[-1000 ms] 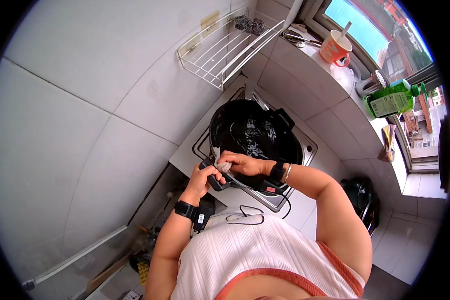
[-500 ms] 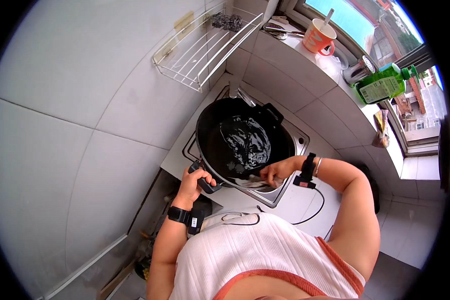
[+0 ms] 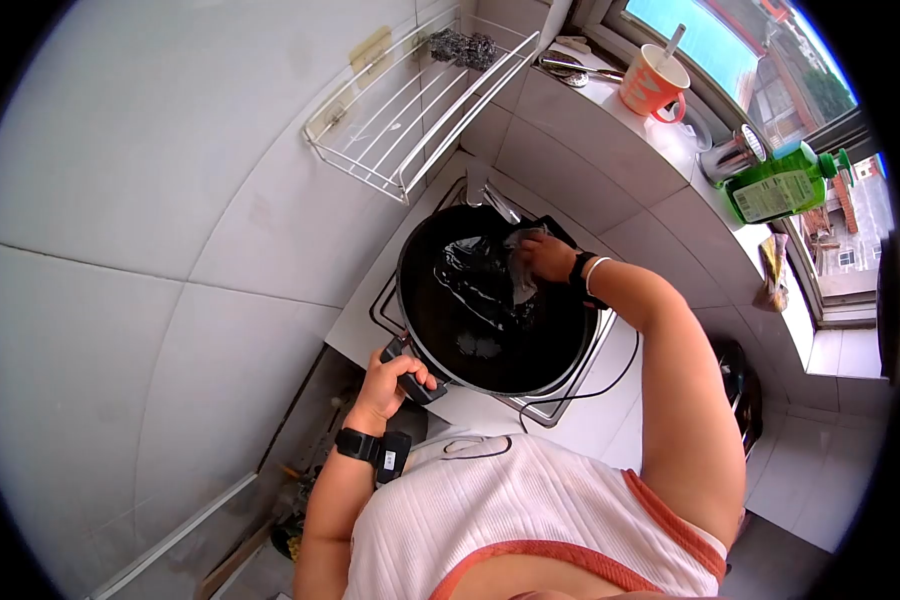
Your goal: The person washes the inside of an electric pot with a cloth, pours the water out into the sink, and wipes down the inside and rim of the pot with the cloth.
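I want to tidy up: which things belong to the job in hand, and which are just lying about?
In use: pan, its handle in the left hand; cloth, in the right hand; stove, under the pan.

Lying about: mug, green bottle and can on the windowsill; scrubber on the rack.

Left grip (image 3: 390, 382) on handle (image 3: 427, 391), right grip (image 3: 550, 257) with cloth (image 3: 522, 274) in pan (image 3: 440, 325)

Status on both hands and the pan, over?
Left hand gripping near handle of pan. Right hand holding cloth inside, far side. Pan bottom looks shiny. Cable looped outside pan, away from cloth.
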`<state>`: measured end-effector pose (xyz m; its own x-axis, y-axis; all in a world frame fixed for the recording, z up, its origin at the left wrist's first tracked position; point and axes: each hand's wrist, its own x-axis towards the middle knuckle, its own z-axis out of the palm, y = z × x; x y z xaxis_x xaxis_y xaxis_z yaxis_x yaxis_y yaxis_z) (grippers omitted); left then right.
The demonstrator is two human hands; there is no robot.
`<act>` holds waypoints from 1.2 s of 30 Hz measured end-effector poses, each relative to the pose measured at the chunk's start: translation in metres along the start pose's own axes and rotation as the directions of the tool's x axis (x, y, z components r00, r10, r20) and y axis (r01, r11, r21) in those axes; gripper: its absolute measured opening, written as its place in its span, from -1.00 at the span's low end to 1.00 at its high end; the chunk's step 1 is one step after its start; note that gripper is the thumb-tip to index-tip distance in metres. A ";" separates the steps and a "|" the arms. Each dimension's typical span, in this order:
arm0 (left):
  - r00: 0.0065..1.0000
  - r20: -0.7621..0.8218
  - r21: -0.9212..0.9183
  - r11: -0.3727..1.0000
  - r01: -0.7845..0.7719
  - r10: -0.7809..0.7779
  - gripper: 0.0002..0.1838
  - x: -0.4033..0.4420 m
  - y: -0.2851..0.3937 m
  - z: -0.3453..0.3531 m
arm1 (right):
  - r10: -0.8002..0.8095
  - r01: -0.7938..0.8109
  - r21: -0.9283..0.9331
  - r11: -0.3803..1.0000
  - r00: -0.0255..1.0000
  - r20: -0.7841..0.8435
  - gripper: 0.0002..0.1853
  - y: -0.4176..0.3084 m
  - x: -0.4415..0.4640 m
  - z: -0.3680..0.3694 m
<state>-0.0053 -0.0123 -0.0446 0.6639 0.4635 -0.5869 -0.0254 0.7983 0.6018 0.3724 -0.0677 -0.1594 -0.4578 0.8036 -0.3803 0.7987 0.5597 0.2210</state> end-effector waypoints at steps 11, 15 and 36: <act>1.000 0.014 -0.016 1.000 -0.013 0.013 -0.95 0.001 0.000 0.001 | 0.304 -0.303 0.634 0.712 0.946 0.112 -0.46 -0.060 0.046 -0.011; 1.000 0.000 -0.043 0.999 -0.004 0.004 -0.90 0.004 -0.003 0.000 | 0.389 -0.303 0.772 0.558 0.918 0.079 -0.53 -0.065 0.042 0.020; 0.993 -0.081 -0.069 0.995 0.078 -0.084 -0.82 0.000 0.010 0.000 | 0.721 -0.484 0.871 0.081 0.632 0.284 -0.62 -0.036 -0.090 0.019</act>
<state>-0.0052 -0.0045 -0.0384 0.6007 0.4250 -0.6772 -0.0249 0.8566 0.5154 0.3926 -0.1642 -0.1501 0.3972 0.8539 -0.3362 0.6267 -0.5200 -0.5804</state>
